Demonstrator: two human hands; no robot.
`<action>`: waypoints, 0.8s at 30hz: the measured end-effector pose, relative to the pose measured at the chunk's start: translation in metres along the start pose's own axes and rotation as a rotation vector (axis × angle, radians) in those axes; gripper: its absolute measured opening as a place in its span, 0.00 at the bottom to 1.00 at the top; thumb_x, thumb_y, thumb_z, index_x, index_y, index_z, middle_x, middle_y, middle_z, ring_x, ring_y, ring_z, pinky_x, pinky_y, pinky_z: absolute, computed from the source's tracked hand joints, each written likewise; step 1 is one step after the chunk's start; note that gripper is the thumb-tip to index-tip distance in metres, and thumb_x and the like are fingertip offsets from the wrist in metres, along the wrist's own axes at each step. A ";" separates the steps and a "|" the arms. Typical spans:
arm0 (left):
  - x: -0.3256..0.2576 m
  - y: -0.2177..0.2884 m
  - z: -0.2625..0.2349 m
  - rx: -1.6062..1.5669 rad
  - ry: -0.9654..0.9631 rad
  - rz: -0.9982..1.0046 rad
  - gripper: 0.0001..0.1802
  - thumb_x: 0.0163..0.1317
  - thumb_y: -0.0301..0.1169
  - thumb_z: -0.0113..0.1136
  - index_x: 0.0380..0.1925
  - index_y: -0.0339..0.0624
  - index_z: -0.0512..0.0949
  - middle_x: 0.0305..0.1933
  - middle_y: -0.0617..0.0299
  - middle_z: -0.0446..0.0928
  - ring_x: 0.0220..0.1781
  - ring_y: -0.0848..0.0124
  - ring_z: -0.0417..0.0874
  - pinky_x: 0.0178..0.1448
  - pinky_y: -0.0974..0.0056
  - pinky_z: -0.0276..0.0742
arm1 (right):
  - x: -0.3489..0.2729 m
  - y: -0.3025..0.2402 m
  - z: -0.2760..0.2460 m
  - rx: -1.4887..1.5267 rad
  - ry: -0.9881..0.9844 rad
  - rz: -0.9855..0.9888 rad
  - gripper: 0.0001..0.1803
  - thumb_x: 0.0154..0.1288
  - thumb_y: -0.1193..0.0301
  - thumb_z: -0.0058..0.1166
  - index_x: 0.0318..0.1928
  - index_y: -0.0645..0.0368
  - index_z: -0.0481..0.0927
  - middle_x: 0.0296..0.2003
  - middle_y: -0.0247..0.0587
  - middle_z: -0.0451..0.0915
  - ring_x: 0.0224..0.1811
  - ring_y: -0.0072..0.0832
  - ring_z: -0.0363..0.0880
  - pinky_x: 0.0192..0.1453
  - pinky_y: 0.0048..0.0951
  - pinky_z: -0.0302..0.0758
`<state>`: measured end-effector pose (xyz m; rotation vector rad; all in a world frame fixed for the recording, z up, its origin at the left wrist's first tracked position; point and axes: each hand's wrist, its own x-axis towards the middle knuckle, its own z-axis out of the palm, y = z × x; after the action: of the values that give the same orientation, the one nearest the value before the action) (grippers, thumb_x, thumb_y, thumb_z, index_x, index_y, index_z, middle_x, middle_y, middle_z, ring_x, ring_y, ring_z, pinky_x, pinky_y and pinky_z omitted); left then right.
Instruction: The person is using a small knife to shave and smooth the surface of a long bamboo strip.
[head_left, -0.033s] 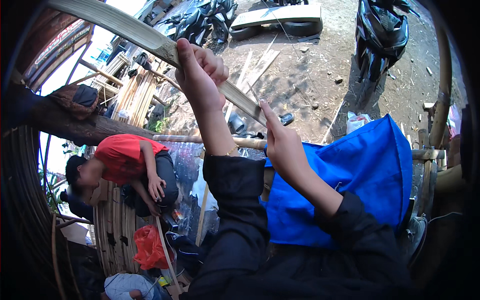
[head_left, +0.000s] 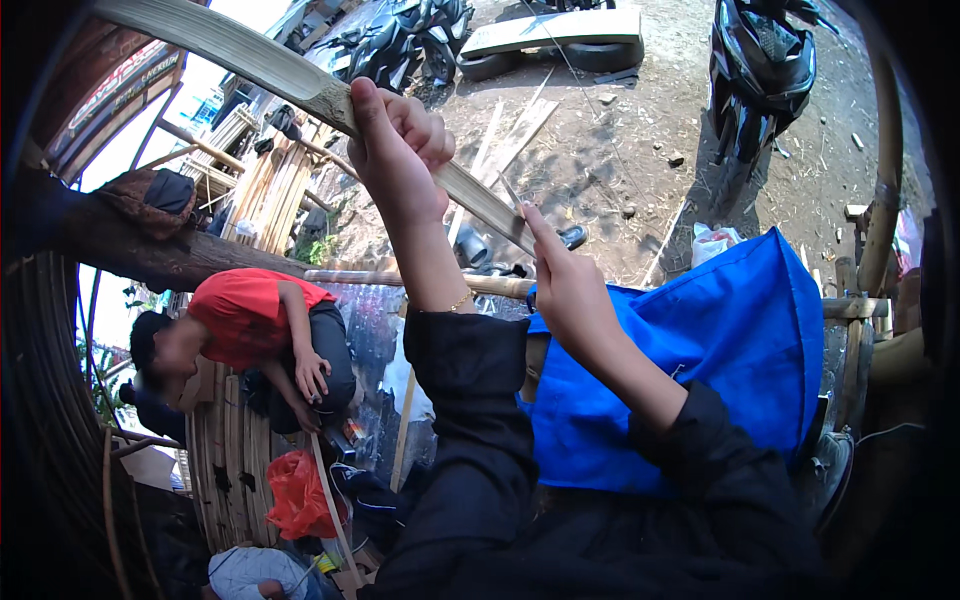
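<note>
My left hand (head_left: 405,145) is closed round a long, flat bamboo strip (head_left: 235,50), thumb pressed along its upper face. The strip slants from the upper left down toward the middle. At its lower end is my right hand (head_left: 570,285), fingers curled and index finger stretched up against the strip. A thin, pointed blade (head_left: 507,187) sticks out past that fingertip, like that of a small knife; its handle is hidden in my palm. Blue cloth (head_left: 690,370) lies beneath my right forearm, over my lap.
At left, a person in a red shirt (head_left: 245,315) sits bent over, beside a red plastic bag (head_left: 300,495). A bamboo rail (head_left: 420,281) runs across in front of me. Beyond it are bamboo strips (head_left: 275,195), a bench on tyres (head_left: 550,35) and a parked motorbike (head_left: 760,75).
</note>
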<state>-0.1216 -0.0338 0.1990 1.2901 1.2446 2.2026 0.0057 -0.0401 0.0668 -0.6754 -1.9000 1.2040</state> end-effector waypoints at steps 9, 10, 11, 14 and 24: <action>-0.004 -0.001 0.004 -0.050 0.021 -0.009 0.28 0.63 0.54 0.48 0.14 0.49 0.53 0.11 0.73 0.46 0.10 0.82 0.47 0.14 0.72 0.42 | -0.002 -0.024 -0.004 0.246 0.059 -0.069 0.27 0.62 0.80 0.41 0.63 0.54 0.60 0.28 0.63 0.74 0.28 0.54 0.74 0.31 0.36 0.71; -0.005 0.000 0.005 -0.032 -0.009 0.017 0.28 0.63 0.54 0.47 0.14 0.48 0.54 0.11 0.73 0.48 0.10 0.82 0.48 0.15 0.73 0.43 | -0.003 -0.022 -0.002 0.245 0.056 -0.074 0.27 0.62 0.80 0.41 0.63 0.54 0.60 0.28 0.63 0.74 0.28 0.54 0.74 0.31 0.36 0.71; -0.006 0.001 0.004 -0.013 -0.038 0.044 0.28 0.63 0.54 0.47 0.14 0.48 0.54 0.12 0.72 0.49 0.10 0.82 0.49 0.16 0.74 0.44 | -0.003 -0.017 0.002 0.265 0.101 -0.111 0.27 0.62 0.80 0.41 0.63 0.54 0.60 0.29 0.64 0.74 0.28 0.54 0.75 0.30 0.35 0.71; -0.019 -0.005 -0.007 0.096 -0.180 0.047 0.21 0.66 0.51 0.42 0.28 0.43 0.63 0.22 0.65 0.59 0.21 0.78 0.62 0.28 0.71 0.60 | -0.005 -0.016 -0.006 0.251 0.105 -0.086 0.26 0.63 0.80 0.40 0.62 0.53 0.61 0.32 0.64 0.74 0.29 0.54 0.75 0.30 0.34 0.71; -0.045 -0.033 0.011 -0.009 0.102 0.017 0.31 0.61 0.65 0.30 0.25 0.47 0.58 0.17 0.68 0.52 0.15 0.78 0.50 0.21 0.72 0.49 | -0.021 0.005 -0.008 0.296 0.192 -0.074 0.25 0.64 0.78 0.39 0.62 0.52 0.61 0.33 0.62 0.75 0.27 0.50 0.77 0.30 0.36 0.70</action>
<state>-0.0926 -0.0365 0.1497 1.2034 1.2626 2.3092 0.0244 -0.0503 0.0569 -0.5349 -1.5363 1.2912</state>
